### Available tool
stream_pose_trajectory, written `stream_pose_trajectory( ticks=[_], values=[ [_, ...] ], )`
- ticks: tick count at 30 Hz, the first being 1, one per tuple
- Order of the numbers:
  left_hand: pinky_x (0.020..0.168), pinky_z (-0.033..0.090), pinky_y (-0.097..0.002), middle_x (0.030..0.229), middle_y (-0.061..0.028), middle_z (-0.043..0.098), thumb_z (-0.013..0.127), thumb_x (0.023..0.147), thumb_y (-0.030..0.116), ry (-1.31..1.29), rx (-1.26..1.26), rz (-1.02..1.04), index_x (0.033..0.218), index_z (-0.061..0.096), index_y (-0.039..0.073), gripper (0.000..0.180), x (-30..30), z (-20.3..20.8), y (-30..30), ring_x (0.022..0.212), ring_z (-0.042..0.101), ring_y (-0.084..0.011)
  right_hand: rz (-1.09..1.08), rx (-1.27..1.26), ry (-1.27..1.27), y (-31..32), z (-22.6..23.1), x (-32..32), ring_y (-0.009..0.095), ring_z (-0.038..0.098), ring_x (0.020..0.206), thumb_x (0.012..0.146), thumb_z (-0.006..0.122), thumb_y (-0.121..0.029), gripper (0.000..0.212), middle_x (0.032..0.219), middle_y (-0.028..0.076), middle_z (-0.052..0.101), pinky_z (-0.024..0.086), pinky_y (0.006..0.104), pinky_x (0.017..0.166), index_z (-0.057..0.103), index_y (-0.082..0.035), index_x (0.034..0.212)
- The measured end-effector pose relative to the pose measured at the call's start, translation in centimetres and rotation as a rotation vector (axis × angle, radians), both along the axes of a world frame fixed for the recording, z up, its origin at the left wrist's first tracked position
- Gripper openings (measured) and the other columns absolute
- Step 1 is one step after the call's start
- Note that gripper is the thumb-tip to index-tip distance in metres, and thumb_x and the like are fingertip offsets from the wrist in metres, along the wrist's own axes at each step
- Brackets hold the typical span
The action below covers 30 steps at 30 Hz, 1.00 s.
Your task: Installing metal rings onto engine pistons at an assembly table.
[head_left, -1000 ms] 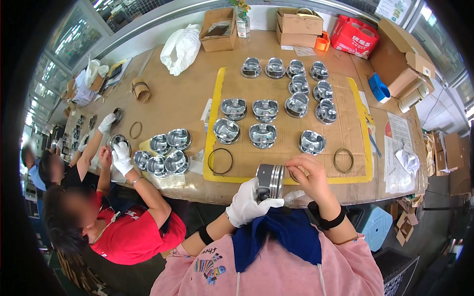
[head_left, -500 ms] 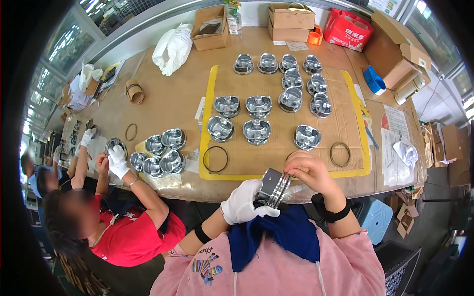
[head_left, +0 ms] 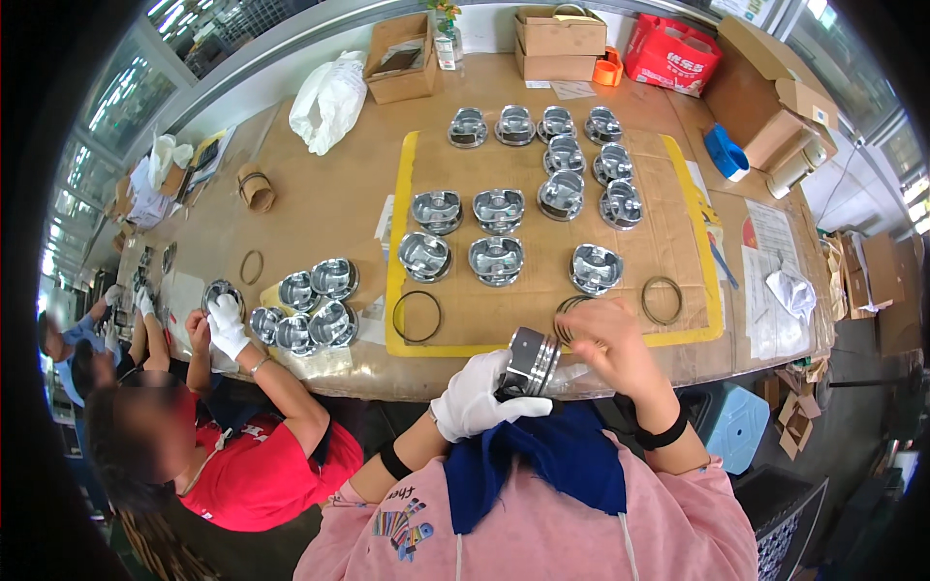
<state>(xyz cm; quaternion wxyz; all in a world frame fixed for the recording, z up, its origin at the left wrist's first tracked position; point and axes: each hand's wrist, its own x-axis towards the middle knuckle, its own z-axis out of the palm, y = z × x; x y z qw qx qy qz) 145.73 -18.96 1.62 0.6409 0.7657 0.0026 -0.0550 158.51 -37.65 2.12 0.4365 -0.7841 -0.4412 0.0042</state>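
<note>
My left hand (head_left: 477,399), in a white glove, is closed around a metal piston (head_left: 528,363), held tilted over the table's front edge. The piston has a dark side and shiny grooves round one end. My bare right hand (head_left: 612,341) is just right of the piston, fingers apart, over a small stack of thin piston rings (head_left: 564,320). Whether the fingertips touch the rings is hard to see. Single rings lie on the cardboard, one at the left (head_left: 417,317) and one at the right (head_left: 662,300). Several shiny pistons (head_left: 496,259) stand on the yellow-edged cardboard sheet (head_left: 542,327).
More pistons (head_left: 331,322) are grouped left of the sheet. A co-worker in red (head_left: 257,470) sits at my left, a gloved hand (head_left: 228,324) at another piston. Cardboard boxes (head_left: 560,44), a red bag (head_left: 671,55) and a blue tape roll (head_left: 727,153) line the back and right.
My right hand has come away from the piston's ringed end, uncovering the stack of rings. The left hand still holds the piston, turned slightly more upright.
</note>
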Motion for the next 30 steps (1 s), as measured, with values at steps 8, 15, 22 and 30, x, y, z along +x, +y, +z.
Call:
stream_pose_trajectory(
  ticks=[8, 15, 22, 30],
  values=[
    [0.063, 0.044, -0.0232, 0.077, -0.0011, 0.061, 0.077, 0.074, 0.021, 0.122, -0.189, 0.254, 0.095, 0.057, 0.001, 0.035, -0.1, -1.0, 0.1, 0.067, 0.051, -0.0072, -0.587, -0.463, 0.433, -7.7, -13.3, 5.0, 0.025, 0.065, 0.068, 0.069, 0.074, -0.032, 0.032, 0.072, 0.012, 0.066, 0.051, 0.0348, 0.063, 0.067, -0.003, 0.081],
    [0.067, 0.046, -0.0235, 0.085, -0.004, 0.064, 0.075, 0.075, 0.015, 0.161, -0.312, 0.308, 0.101, 0.056, 0.0, 0.036, -0.4, -1.6, 0.1, 0.073, 0.056, -0.0076, -0.659, -0.409, 0.449, -6.1, -14.2, 3.8, 0.024, 0.064, 0.066, 0.066, 0.075, -0.03, 0.029, 0.069, 0.011, 0.066, 0.051, 0.0345, 0.062, 0.067, -0.003, 0.073],
    [0.067, 0.045, -0.0237, 0.084, -0.0034, 0.063, 0.073, 0.077, 0.014, 0.144, -0.326, 0.335, 0.1, 0.056, 0.0, 0.032, -0.5, -2.1, 0.3, 0.073, 0.055, -0.0075, -0.674, -0.248, 0.551, -6.2, -15.7, 3.5, 0.019, 0.063, 0.06, 0.072, 0.07, -0.019, 0.021, 0.067, 0.01, 0.065, 0.049, 0.0305, 0.057, 0.067, 0.001, 0.075],
    [0.065, 0.046, -0.0237, 0.083, -0.0025, 0.063, 0.072, 0.077, 0.014, 0.149, -0.372, 0.344, 0.1, 0.057, 0.001, 0.031, -0.6, -2.0, 0.1, 0.072, 0.054, -0.0072, -0.578, 0.014, 0.82, -6.6, -16.3, 3.5, 0.011, 0.057, 0.053, 0.08, 0.065, -0.013, 0.018, 0.062, 0.007, 0.063, 0.045, 0.0253, 0.051, 0.066, 0.005, 0.078]
  ],
)
